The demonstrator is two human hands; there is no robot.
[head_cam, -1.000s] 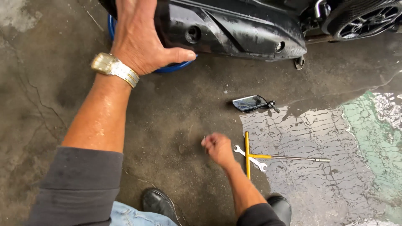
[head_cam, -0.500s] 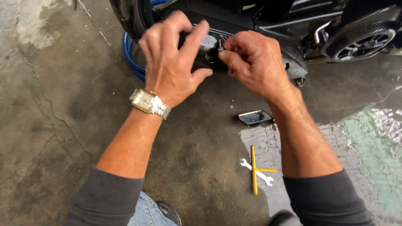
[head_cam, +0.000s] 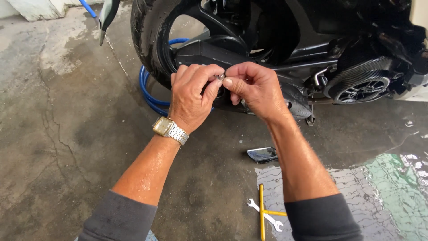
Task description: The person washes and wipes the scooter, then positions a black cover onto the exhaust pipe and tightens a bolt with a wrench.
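- Both hands have risen and closed in together before the wheel (head_cam: 154, 40) since half a second ago.
- Left hand (head_cam: 192, 96) and right hand (head_cam: 254, 87) pinch a small silver nut (head_cam: 221, 76) between fingertips.
- Mirror (head_cam: 262, 154), yellow T-wrench (head_cam: 261, 210) and spanner (head_cam: 265, 215) lie on the wet floor (head_cam: 67, 134); blue hose (head_cam: 149, 91) curls behind.

The floor (head_cam: 67, 147) is grey concrete, stained, damp in patches and crossed by thin cracks. At the lower right a wet sheet of water (head_cam: 383, 192) lies on it, showing a pale tiled pattern and a green tint. A light-coloured concrete block (head_cam: 40, 9) sits at the top left corner, and even daylight falls over the whole ground with no hard shadows.
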